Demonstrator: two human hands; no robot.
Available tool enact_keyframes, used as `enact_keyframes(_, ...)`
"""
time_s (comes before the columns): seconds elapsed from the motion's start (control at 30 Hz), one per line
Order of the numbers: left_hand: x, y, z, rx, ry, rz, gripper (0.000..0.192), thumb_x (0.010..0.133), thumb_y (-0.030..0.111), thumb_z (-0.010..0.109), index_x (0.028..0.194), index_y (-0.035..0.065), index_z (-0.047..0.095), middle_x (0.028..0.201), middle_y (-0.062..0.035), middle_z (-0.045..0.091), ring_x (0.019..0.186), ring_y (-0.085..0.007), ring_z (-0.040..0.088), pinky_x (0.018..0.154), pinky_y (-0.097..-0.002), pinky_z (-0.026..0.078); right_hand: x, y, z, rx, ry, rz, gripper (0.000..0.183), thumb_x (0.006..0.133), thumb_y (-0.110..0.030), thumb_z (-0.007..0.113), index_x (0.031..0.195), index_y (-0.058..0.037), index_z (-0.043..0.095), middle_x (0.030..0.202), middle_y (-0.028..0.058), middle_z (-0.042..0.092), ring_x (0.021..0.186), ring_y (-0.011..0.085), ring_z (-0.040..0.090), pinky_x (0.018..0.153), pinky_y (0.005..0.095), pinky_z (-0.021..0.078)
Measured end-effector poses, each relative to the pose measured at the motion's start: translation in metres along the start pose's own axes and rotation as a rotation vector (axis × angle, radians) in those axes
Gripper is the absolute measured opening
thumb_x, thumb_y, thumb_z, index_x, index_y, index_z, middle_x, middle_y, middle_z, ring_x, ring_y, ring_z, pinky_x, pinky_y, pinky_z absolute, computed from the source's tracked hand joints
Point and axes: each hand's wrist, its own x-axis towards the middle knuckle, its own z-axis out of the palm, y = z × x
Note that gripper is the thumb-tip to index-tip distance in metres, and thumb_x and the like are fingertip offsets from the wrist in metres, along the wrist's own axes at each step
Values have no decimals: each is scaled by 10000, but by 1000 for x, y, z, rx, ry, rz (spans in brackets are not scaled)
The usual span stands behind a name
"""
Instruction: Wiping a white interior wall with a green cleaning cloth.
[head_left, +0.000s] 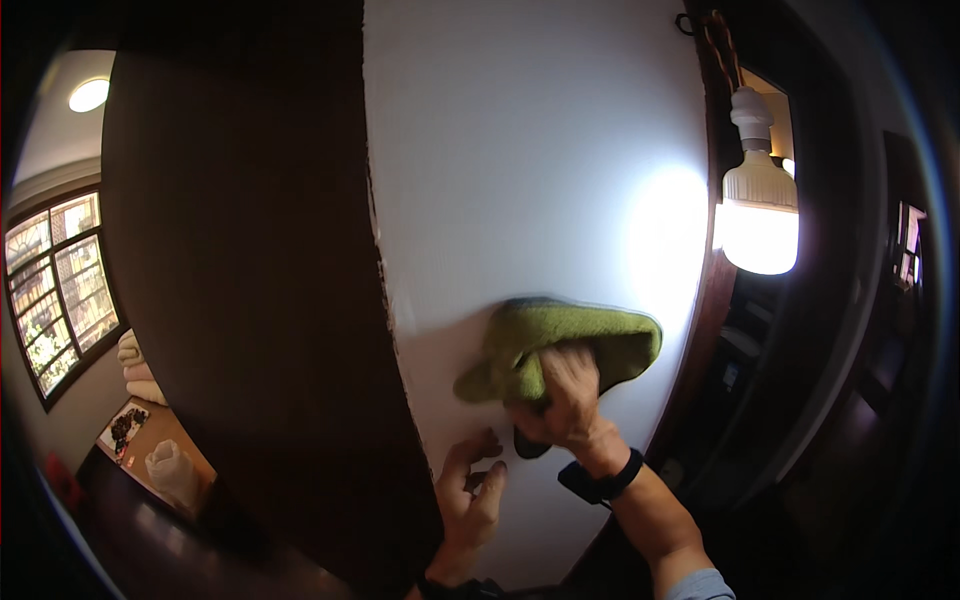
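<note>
A green cloth (577, 322), bunched in its middle, lies against a white wall panel (510, 172). My right hand (562, 397) grips the cloth's folds, and a dark band circles that wrist. Lower and to the left, my left hand (472, 487) holds nothing; its fingers are curled loosely with the thumb apart, close to the white surface. Part of the cloth's lower edge hangs below my right hand. The panel's left edge is ragged where it meets a dark brown surface (255, 247).
A lit bulb (759, 210) hangs from twisted wires at the right, beside the panel's edge. Far left, a window (64, 292) stands above a table (169, 439) bearing a white bag (172, 472). Rolled towels (141, 371) are stacked behind it.
</note>
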Motion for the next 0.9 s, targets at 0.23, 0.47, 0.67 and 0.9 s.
enact_keyframes(0.23, -3, 5, -8, -47, -16, 12, 419, 983, 41, 616, 1385, -60, 559, 1329, -143, 617, 1174, -220, 640, 849, -325, 605, 30, -7, 5, 18, 38, 13, 566, 719, -156, 807, 1213, 51, 625, 1078, 214, 661, 932, 392, 643, 839, 478, 519)
enact_keyframes(0.47, -4, 11, -20, -24, 40, 4, 425, 989, 63, 635, 1391, -53, 564, 1322, -147, 615, 1172, -220, 638, 846, -334, 608, 62, -10, 19, 33, 81, -16, 585, 719, -133, 770, 1244, 65, 603, 1084, 235, 641, 958, 430, 608, 877, 507, 490)
enact_keyframes(0.67, -9, 6, -34, -73, 39, -11, 414, 979, 58, 633, 1386, 4, 583, 1327, -125, 639, 1188, -218, 654, 898, -329, 559, 4, -31, 37, 202, -156, -165, 596, 634, -190, 820, 1161, 50, 680, 1136, 247, 682, 1012, 410, 672, 927, 486, 524)
enact_keyframes(0.9, -8, 19, -41, -63, 70, -8, 422, 978, 41, 631, 1395, -3, 581, 1314, -124, 626, 1187, -207, 637, 882, -342, 581, 101, -24, 30, 73, 101, -81, 625, 706, -115, 770, 1273, 81, 592, 1139, 246, 639, 999, 444, 604, 893, 512, 505)
